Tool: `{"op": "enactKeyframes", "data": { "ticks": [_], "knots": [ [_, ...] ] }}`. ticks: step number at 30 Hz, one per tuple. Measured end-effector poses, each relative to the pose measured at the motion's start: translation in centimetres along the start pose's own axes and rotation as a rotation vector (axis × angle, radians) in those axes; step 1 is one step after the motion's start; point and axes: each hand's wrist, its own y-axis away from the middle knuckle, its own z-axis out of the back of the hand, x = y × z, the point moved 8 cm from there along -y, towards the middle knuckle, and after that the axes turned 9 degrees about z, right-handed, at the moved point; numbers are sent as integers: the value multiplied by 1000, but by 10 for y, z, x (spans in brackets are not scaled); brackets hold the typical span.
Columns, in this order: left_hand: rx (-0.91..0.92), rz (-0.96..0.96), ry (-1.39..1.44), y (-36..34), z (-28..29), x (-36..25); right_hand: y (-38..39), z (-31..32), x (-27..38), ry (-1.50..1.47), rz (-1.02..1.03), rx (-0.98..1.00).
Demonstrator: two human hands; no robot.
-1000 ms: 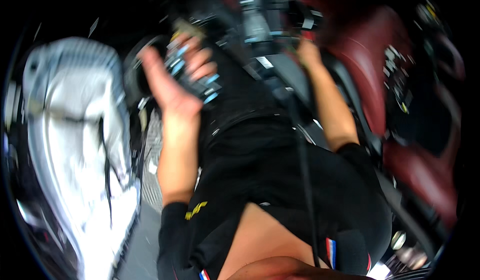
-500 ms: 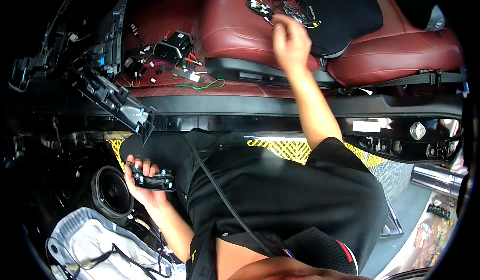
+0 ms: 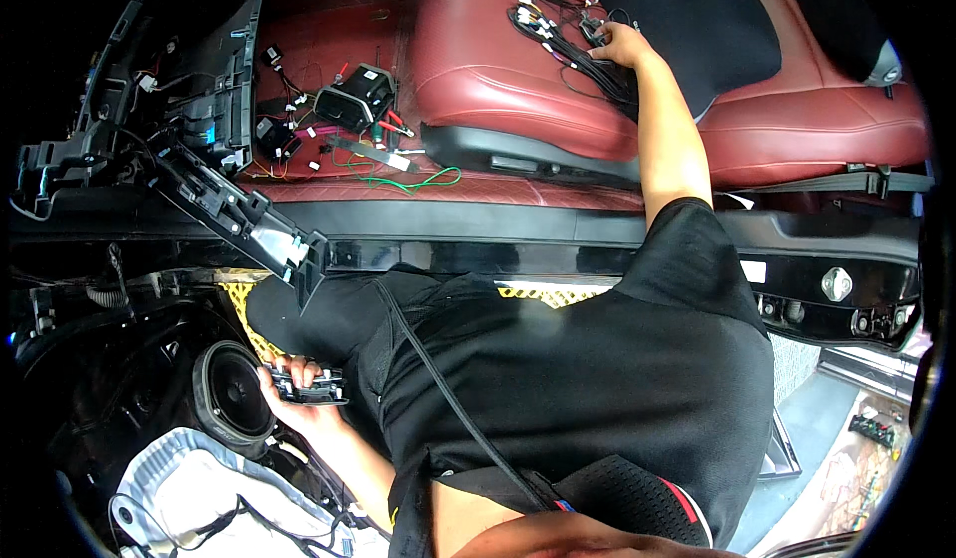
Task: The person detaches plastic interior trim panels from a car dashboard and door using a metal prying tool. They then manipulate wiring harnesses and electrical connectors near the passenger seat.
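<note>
My left hand [image 3: 291, 407] is low on the left, near the door, with its fingers wrapped round a small black plastic trim piece [image 3: 321, 387] that has pale clips on it. My right arm reaches over the red leather seat [image 3: 478, 50]. There my right hand [image 3: 629, 46] has its fingers closed at a wiring harness [image 3: 568, 52], a tangle of black wires with white tags and connectors. The fingertips partly hide which strand they grip. Behind that hand lies a black cushion [image 3: 697, 35] against the seat.
On the red floor mat lie a black box-shaped housing [image 3: 354, 98], red-handled pliers [image 3: 396, 122] and a green wire [image 3: 428, 178]. A long black trim panel [image 3: 234, 210] juts out over the sill [image 3: 448, 222]. Beside my left hand, the door holds a round speaker [image 3: 235, 391].
My right hand has moved right and taken hold of the harness, whose black strands now stretch toward the cushion. My left hand has dropped slightly, still holding the trim piece. The view has shifted a little.
</note>
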Motion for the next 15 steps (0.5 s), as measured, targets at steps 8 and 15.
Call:
{"op": "enactKeyframes", "data": {
  "ticks": [8, 15],
  "knots": [
    [-87, -78, -38, 10, 6, -5, 42, 78, 48, -33, 194, -721],
    [-139, -183, -231, 10, -43, -7, 115, 181, 101, -700, 236, -1441]
  ]
}}
